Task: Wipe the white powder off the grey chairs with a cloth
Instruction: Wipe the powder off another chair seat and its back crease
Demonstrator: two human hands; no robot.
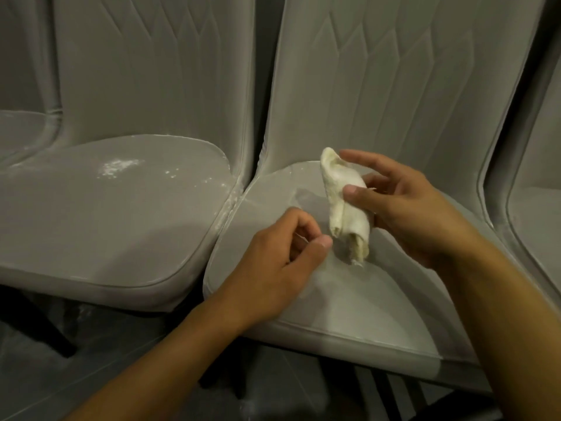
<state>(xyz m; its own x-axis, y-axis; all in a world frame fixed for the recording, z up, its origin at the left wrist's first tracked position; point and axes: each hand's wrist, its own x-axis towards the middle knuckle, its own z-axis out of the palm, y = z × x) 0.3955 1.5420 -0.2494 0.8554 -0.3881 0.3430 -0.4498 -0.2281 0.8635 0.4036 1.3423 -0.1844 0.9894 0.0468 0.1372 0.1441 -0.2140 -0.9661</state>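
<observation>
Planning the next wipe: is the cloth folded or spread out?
Folded. The cloth is rolled into a narrow bundle, layered edges showing at its lower end, pinched by the right hand above the chair seat.

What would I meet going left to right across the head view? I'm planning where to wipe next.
white powder patch → left hand → cloth → right hand → far-right chair seat
</observation>
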